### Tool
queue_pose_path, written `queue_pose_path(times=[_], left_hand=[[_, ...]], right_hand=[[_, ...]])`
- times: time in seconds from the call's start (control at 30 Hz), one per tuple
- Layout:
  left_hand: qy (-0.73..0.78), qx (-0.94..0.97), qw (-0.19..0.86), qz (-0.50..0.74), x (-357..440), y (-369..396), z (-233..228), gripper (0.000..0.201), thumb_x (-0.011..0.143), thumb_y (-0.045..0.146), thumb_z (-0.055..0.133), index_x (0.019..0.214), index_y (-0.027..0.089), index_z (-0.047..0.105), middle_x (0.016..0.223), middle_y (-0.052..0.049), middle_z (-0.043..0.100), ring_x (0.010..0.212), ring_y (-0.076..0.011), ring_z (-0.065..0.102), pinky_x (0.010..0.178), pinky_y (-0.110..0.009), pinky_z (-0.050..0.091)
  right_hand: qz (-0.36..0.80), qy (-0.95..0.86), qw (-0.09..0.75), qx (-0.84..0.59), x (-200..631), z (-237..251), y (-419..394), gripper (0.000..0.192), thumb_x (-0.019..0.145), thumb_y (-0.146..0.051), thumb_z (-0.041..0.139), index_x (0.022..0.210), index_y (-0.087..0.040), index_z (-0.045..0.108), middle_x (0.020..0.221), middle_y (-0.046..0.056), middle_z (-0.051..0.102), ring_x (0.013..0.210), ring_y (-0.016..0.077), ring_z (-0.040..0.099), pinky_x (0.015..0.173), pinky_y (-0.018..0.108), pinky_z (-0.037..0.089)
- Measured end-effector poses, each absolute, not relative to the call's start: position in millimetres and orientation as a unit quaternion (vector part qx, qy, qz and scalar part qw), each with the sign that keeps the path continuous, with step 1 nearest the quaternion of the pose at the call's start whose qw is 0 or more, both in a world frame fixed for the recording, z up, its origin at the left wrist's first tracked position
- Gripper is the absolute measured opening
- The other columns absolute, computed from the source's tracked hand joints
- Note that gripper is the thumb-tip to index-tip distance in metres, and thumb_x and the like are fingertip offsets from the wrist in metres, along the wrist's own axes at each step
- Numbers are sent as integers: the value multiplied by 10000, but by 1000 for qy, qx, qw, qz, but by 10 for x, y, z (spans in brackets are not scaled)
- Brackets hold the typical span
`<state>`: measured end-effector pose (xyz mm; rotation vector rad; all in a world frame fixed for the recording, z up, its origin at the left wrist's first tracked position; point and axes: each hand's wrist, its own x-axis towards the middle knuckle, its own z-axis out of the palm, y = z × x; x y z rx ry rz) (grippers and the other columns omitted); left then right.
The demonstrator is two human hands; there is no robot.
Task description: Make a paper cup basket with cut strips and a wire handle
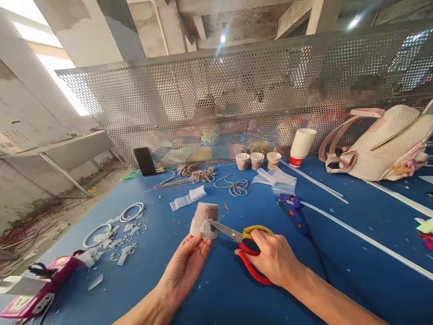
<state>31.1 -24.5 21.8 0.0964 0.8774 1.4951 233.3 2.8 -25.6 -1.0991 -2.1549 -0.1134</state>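
My left hand (185,263) holds a small paper cup (204,219) wrapped with brownish cord, its cut rim strips toward my fingers. My right hand (272,258) grips scissors (244,246) with red and yellow handles. The blades point left and their tips touch the cup's lower side. Both hands hover just above the blue table (216,289).
A blue glue gun (295,208) lies right of the scissors. Cut strips (186,199), coiled cord (201,174), three small finished baskets (257,159), a stack of paper cups (301,146), a phone (145,161) and a beige backpack (385,144) are farther back. White rings (131,211) and scraps lie left.
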Motion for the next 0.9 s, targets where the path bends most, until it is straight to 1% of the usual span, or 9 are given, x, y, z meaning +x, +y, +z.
queue_pose_path(times=[0.1, 0.2, 0.33, 0.4, 0.47, 0.7, 0.83, 0.9], left_hand=[[379, 50, 649, 658, 309, -253, 221, 260, 835, -82, 425, 836, 79, 629, 737, -82, 683, 632, -148, 693, 587, -238, 610], [377, 57, 643, 664, 301, -252, 224, 258, 829, -84, 430, 826, 75, 632, 753, -88, 688, 625, -144, 688, 584, -238, 609], [376, 63, 639, 668, 287, -239, 221, 257, 821, -86, 444, 807, 84, 636, 749, -83, 690, 619, -141, 686, 583, -240, 609], [376, 62, 640, 668, 283, -233, 217, 253, 817, -85, 453, 789, 87, 637, 726, -75, 685, 612, -142, 685, 582, -242, 609], [378, 57, 641, 666, 281, -230, 210, 249, 813, -84, 459, 776, 88, 635, 716, -73, 683, 605, -144, 684, 580, -242, 609], [380, 50, 649, 657, 281, -220, 173, 251, 803, -91, 464, 734, 97, 616, 707, -71, 683, 614, -152, 692, 588, -244, 611], [375, 60, 649, 659, 281, -217, 168, 256, 807, -94, 459, 788, 101, 624, 732, -72, 691, 642, -150, 698, 606, -243, 612], [377, 59, 643, 664, 284, -219, 181, 256, 811, -91, 455, 779, 103, 619, 739, -75, 692, 637, -149, 696, 599, -242, 612]], right_hand=[[-45, -834, 358, -417, 2331, -271, 26, 452, 895, -569, 427, 664, -190, 513, 517, 7, 591, 458, 165, 602, 437, 276, 340], [-17, -824, 366, -431, 2320, -246, 21, 456, 900, -581, 399, 717, -185, 531, 555, 12, 607, 476, 162, 602, 444, 274, 355], [-16, -817, 365, -446, 2319, -213, 34, 422, 890, -564, 425, 828, -171, 565, 662, 35, 640, 589, 188, 639, 485, 281, 402], [-37, -821, 360, -441, 2325, -223, 49, 398, 883, -542, 446, 838, -166, 568, 709, 50, 654, 651, 209, 656, 501, 288, 414], [-62, -823, 356, -438, 2331, -245, 65, 377, 876, -523, 462, 827, -165, 566, 722, 55, 657, 668, 216, 660, 496, 288, 409], [-115, -822, 362, -426, 2318, -268, 81, 348, 882, -487, 468, 791, -164, 559, 647, 36, 629, 583, 187, 632, 495, 279, 385], [-83, -824, 369, -423, 2297, -260, 67, 381, 903, -503, 434, 794, -161, 562, 634, 30, 632, 577, 187, 645, 476, 282, 373], [-58, -822, 378, -423, 2298, -254, 59, 407, 910, -526, 413, 786, -167, 561, 619, 24, 631, 560, 181, 643, 468, 278, 371]])
